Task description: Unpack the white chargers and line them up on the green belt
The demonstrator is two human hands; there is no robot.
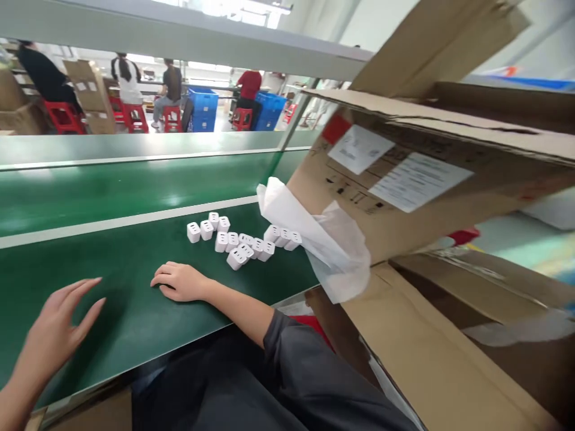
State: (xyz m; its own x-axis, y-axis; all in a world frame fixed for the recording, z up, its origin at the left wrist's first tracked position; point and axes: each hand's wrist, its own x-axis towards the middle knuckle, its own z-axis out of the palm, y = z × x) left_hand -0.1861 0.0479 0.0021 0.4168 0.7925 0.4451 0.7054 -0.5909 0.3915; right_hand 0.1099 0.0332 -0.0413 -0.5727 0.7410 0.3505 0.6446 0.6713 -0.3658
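Observation:
Several white charger blocks with dark port slots stand in a loose cluster on the green table. My right hand rests on the green surface to the left of the blocks, fingers stretched out and nothing visible in them. At the left, my left hand hovers over the table with thumb and fingers apart, holding nothing. A gap separates both hands from the blocks. White wrapping sheet lies against the blocks on the far right of the cluster.
A large labelled cardboard box leans at the right edge of the table. Below it stands another open cardboard box. A green conveyor belt runs behind the table. Several people sit on red stools in the background, near blue crates.

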